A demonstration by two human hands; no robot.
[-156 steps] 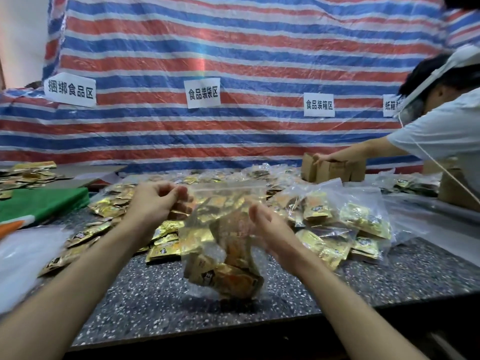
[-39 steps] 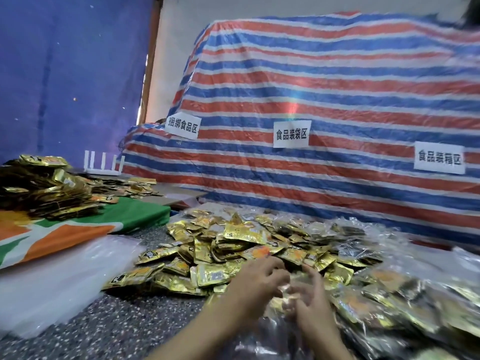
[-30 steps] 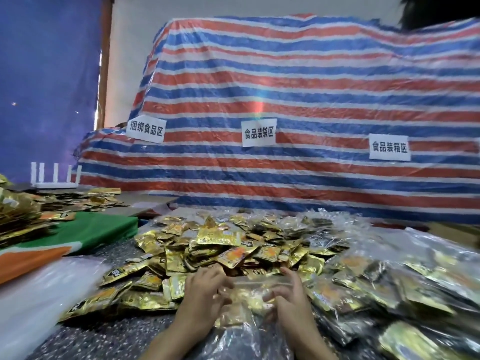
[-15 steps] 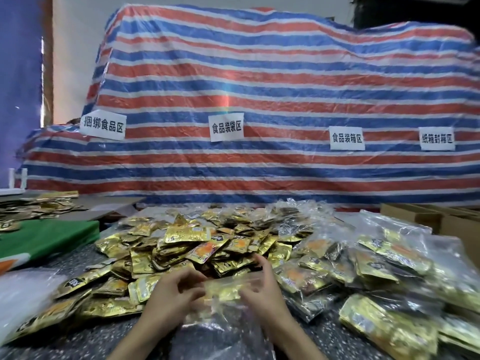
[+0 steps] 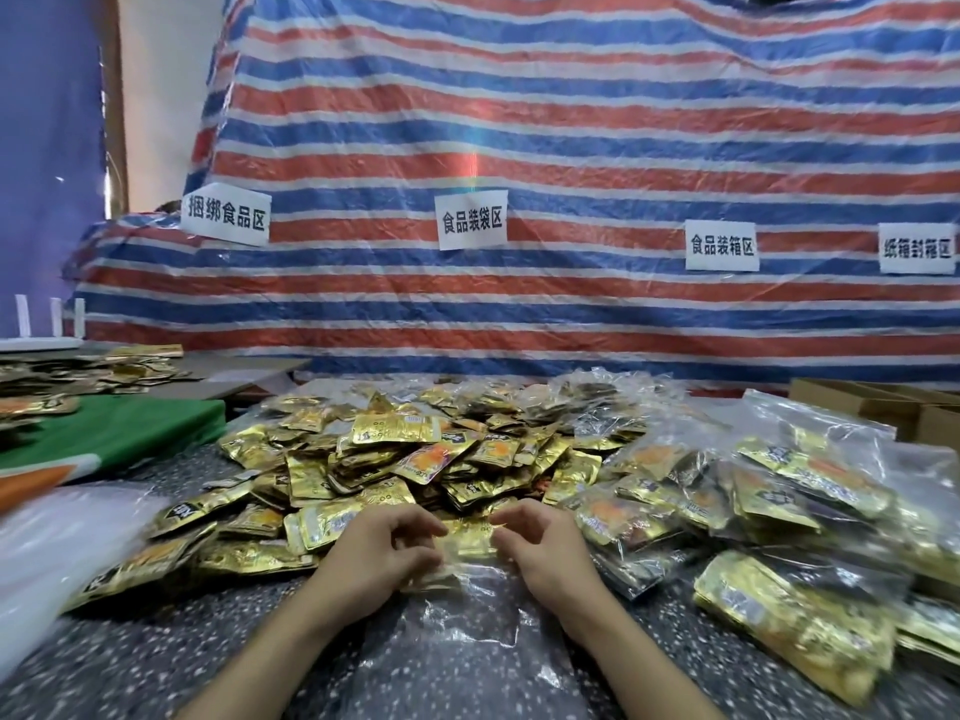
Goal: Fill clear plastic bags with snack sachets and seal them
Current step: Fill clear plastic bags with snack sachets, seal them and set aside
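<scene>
Speckled bench [image 5: 130, 667] before a striped tarp [image 5: 571, 148]: left hand [image 5: 382, 550] and right hand [image 5: 543, 553] both pinch the mouth of the clear bag [image 5: 467, 621] lying between them, loose gold sachets [image 5: 395, 459] heaped just beyond

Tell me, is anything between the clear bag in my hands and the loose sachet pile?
Nothing visible. The left hand and right hand pinch the clear bag by its mouth, right against the sachet pile.

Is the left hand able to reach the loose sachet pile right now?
Likely yes: the sachet pile lies just beyond the left hand, nothing between, but it is pinching the clear bag.
</scene>
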